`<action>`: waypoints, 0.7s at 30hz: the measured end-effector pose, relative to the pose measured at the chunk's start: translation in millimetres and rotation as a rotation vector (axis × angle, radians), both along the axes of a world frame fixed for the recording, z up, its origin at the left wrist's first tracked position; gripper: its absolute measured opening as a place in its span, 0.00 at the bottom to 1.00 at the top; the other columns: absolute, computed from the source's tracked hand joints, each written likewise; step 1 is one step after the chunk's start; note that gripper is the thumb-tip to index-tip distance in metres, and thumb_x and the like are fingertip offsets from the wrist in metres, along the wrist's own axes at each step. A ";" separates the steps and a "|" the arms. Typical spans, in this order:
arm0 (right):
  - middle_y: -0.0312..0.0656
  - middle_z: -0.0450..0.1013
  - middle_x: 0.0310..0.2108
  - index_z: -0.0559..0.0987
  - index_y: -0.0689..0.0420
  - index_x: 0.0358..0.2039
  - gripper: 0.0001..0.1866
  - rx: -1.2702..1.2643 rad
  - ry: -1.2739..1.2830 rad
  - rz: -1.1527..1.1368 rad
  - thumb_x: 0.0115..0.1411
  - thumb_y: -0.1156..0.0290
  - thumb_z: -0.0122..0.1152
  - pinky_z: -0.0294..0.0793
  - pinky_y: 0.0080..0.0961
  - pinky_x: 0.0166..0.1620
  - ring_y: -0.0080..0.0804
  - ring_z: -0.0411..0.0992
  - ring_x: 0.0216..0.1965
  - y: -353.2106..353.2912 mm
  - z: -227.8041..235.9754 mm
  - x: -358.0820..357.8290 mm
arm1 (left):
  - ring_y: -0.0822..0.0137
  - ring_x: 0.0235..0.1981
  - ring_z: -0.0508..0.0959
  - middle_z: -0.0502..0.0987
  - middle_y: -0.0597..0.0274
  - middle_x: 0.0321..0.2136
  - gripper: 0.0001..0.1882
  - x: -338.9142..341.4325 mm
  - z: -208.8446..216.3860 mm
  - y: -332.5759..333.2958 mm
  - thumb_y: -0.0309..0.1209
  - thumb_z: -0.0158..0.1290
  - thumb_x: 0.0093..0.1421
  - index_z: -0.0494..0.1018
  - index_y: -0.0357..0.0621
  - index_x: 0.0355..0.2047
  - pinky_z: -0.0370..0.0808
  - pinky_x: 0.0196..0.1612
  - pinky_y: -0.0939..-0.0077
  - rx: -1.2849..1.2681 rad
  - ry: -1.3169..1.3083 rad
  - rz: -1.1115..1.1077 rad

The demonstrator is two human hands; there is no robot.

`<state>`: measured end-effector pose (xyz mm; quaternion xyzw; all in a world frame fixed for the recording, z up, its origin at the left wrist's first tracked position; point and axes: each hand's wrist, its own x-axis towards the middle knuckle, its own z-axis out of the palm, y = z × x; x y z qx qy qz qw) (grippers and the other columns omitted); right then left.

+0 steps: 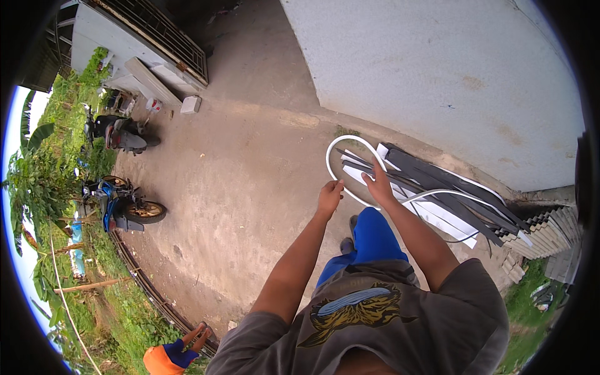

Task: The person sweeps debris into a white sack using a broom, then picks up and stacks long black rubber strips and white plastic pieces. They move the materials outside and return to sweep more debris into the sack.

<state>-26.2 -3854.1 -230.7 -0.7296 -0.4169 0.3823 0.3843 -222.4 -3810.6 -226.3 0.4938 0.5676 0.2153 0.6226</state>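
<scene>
A white flexible hose (329, 154) makes a large loop in front of me. Its other end curves away to the right over a pile of strips. My left hand (329, 198) is closed at the left side of the loop, with the hose at its fingertips. Inside the loop's right part is my right hand (379, 185), its thumb and fingers stretched apart. No object shows in its grasp, though the hose passes close to its fingers. Below the hands are my blue trousers (375, 237) and dark shoes.
Long black and white strips (431, 178) lie along the pale wall (437, 69). Corrugated sheets (550, 234) are stacked at the right. Two motorcycles, one blue (128, 206) and one grey (125, 134), stand at the left. A person in orange (164, 359) is at the lower left.
</scene>
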 end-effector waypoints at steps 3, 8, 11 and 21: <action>0.62 0.61 0.63 0.55 0.61 0.68 0.40 0.049 -0.038 0.112 0.62 0.58 0.61 0.66 0.40 0.62 0.53 0.64 0.63 52.1 -23.6 -35.0 | 0.63 0.39 0.80 0.79 0.51 0.40 0.25 -18.5 -2.7 39.4 0.44 0.51 0.67 0.72 0.33 0.52 0.78 0.39 0.73 -0.021 -0.013 0.082; 0.61 0.67 0.57 0.63 0.62 0.64 0.39 -0.124 -0.074 0.116 0.57 0.56 0.65 0.67 0.42 0.61 0.55 0.66 0.60 132.9 -143.4 -80.4 | 0.64 0.40 0.80 0.79 0.51 0.40 0.23 -39.7 -119.5 110.2 0.40 0.52 0.67 0.72 0.33 0.54 0.79 0.38 0.73 -0.108 -0.009 0.137; 0.61 0.69 0.55 0.65 0.59 0.62 0.38 -0.322 -0.095 0.158 0.55 0.56 0.68 0.69 0.44 0.59 0.55 0.69 0.57 164.1 -252.0 -107.4 | 0.65 0.40 0.80 0.79 0.51 0.41 0.22 -55.5 -217.8 135.1 0.39 0.51 0.67 0.72 0.33 0.53 0.79 0.39 0.72 -0.188 0.065 0.222; 0.58 0.69 0.52 0.63 0.56 0.59 0.37 -0.766 -0.297 0.032 0.52 0.61 0.69 0.73 0.48 0.55 0.57 0.70 0.55 241.5 -504.8 -152.3 | 0.67 0.35 0.78 0.78 0.55 0.38 0.22 -78.7 -378.2 197.4 0.40 0.51 0.67 0.74 0.32 0.50 0.77 0.38 0.72 -0.373 0.193 0.175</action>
